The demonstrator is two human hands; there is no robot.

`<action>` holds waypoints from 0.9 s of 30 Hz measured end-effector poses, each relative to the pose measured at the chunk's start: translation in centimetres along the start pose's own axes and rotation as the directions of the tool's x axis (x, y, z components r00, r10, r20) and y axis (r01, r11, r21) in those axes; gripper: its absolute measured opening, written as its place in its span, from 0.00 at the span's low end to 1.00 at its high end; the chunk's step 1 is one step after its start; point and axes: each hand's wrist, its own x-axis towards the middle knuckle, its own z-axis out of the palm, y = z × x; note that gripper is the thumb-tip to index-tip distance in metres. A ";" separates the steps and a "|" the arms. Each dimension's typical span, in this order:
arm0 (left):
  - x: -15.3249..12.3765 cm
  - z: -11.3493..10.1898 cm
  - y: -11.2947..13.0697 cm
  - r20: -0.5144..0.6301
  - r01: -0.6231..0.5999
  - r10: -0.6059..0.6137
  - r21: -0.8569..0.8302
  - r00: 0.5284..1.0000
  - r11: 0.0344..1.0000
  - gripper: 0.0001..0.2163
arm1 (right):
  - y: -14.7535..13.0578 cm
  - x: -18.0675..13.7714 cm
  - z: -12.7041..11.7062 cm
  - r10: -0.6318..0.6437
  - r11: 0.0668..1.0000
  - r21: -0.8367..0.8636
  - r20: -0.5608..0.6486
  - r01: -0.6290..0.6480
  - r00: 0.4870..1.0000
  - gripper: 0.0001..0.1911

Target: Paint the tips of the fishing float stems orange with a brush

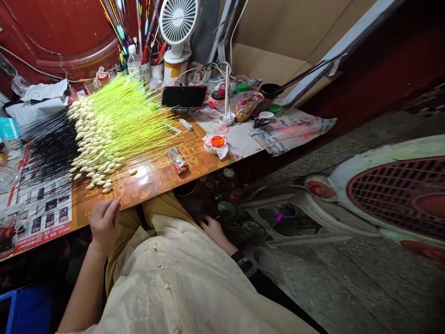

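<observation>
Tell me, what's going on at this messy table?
Someone sits at the table. Their left hand is by its near edge, fingertips together; I can't tell if it holds anything. Their right hand is down low, off the table. A big pile of thin sticks with pale bulbs lies on top.

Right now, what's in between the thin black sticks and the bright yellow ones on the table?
A heap of cream bulbs lies between the black sticks and the yellow sticks, seen in the head view.
</observation>
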 end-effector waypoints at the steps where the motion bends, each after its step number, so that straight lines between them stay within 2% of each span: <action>1: 1.4 0.3 -0.5 -0.002 -0.021 0.021 0.030 1.000 0.999 0.15 | -0.5 0.0 -0.1 -0.025 0.999 0.021 -0.001 0.025 1.000 0.14; 4: 5.1 2.2 -1.5 0.032 -0.083 0.081 0.072 0.996 0.994 0.12 | -2.4 -0.2 -0.2 -0.091 0.991 0.098 0.009 0.090 0.996 0.18; 7: 7.4 4.4 -1.5 0.073 -0.131 0.126 0.067 0.989 0.989 0.12 | -4.5 -0.6 -0.4 -0.151 0.975 0.172 0.031 0.144 0.988 0.21; 11: 8.7 6.7 -1.1 0.149 -0.144 0.133 0.064 0.980 0.987 0.11 | -7.2 -1.4 -1.0 -0.230 0.939 0.272 0.035 0.212 0.973 0.21; 14: 9.0 7.5 -1.1 0.129 -0.138 0.126 0.087 0.984 0.987 0.10 | -9.0 -1.8 -1.4 -0.253 0.918 0.323 0.029 0.231 0.967 0.21; 20: 10.1 6.5 0.3 0.022 -0.142 0.141 0.059 0.990 0.988 0.10 | -12.7 -2.3 -1.4 -0.289 0.854 0.463 0.043 0.237 0.956 0.21; 24: 10.8 4.2 2.7 -0.025 -0.164 0.165 0.037 0.986 0.986 0.08 | -16.9 -2.6 -1.6 -0.334 0.770 0.589 0.044 0.246 0.942 0.20; 27: 10.3 1.9 5.2 -0.040 -0.175 0.177 0.046 0.983 0.983 0.07 | -20.8 -3.0 -2.1 -0.354 0.673 0.693 -0.005 0.259 0.935 0.20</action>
